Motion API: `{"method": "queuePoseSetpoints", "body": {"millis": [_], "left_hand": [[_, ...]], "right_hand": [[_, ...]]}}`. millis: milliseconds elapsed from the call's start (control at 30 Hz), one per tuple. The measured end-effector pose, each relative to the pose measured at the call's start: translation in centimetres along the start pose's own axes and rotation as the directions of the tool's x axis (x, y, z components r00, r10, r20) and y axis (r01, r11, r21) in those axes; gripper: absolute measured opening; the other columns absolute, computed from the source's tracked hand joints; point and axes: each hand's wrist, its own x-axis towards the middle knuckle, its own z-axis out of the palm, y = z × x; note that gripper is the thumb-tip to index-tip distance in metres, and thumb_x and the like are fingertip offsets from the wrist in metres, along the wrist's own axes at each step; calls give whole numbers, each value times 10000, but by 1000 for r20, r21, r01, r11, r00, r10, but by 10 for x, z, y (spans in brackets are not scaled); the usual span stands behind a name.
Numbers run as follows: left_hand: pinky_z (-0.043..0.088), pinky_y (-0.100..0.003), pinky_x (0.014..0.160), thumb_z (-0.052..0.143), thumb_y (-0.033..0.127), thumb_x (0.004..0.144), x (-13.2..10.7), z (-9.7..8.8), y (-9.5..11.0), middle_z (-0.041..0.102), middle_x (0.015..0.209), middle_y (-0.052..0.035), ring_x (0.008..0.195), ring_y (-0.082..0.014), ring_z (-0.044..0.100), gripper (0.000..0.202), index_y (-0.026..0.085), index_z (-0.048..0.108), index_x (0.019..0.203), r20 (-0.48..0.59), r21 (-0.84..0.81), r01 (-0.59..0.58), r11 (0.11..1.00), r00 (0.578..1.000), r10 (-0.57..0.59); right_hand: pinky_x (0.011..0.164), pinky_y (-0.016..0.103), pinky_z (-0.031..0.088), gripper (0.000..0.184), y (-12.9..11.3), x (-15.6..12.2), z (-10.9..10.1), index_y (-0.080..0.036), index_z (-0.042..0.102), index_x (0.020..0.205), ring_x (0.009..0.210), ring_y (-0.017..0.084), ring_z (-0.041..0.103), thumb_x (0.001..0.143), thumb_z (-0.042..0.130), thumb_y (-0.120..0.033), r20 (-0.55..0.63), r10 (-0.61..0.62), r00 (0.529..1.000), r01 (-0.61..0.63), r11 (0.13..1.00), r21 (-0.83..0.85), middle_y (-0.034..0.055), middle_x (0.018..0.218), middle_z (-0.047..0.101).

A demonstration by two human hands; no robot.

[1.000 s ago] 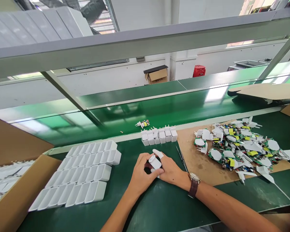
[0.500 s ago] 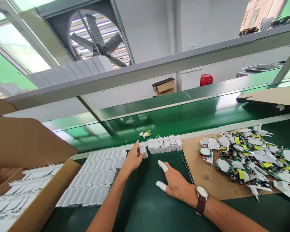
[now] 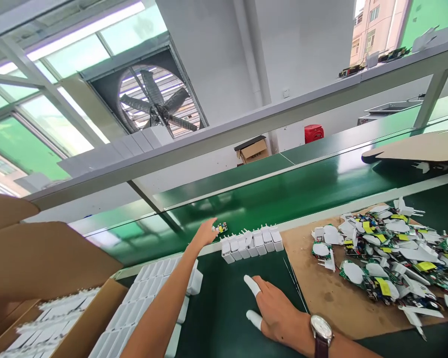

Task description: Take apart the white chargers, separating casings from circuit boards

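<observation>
Carton (image 3: pixel 97 318) holds white parts (image 3: pixel 57 320); left hand (image 3: pixel 205 234) adjoins circuitry (image 3: pixel 222 228).

The left hand (image 3: pixel 206 233) is stretched out to ten o'clock of the white housings (image 3: pixel 251 247), close by a small circuit board (image 3: pixel 222 227); whether contact is made cannot be told. At five o'clock the right hand (image 3: pixel 278 308) is held spread; at three, boards (image 3: pixel 387 252) are heaped on cardboard (image 3: pixel 317 303).

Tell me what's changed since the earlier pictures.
The left hand set the white casing at the left end of the row, let go, and moved forward to the circuit board on the green strip; contact is unclear. The right hand opened and drew back. The board pile stayed put.
</observation>
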Motion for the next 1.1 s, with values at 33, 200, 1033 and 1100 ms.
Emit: {"method": "queuePoseSetpoints", "body": {"millis": [33,200,1033,1100], "left_hand": [[455,-577,1113,677,331,964,4,5,1,574,1449,-123,1325,-309,562,402,182,606,1331,8,28,7,1000,1000,-7],[541,-517,1010,672,345,970,6,27,4,623,1345,-110,1196,-277,633,370,171,616,1292,-29,73,36,997,999,-34],[584,-395,789,531,499,974,-207,39,51,664,1033,-78,801,-219,688,323,218,680,1027,-57,-246,-62,967,997,49],[532,-492,969,600,427,938,-205,23,27,651,1124,-128,1059,-315,651,270,218,705,1074,-315,-11,-68,998,947,61]], "right_hand": [[1061,519,505,718,1,0,2,-80,391,1544,1153,355,620,867,588,-217,-4,-1,1000,1,1000,0,228,1364,565],[1028,468,519,743,8,0,11,-163,432,1528,1106,321,632,814,634,-201,-102,-16,995,19,999,30,176,1314,594],[826,383,633,557,21,10,-2,-185,452,1486,896,196,706,931,494,-189,-33,183,983,-131,808,575,91,1143,726],[917,442,603,498,19,9,-15,-189,517,1456,1052,248,682,962,504,-243,-91,130,987,-85,919,384,121,1256,701]]}}
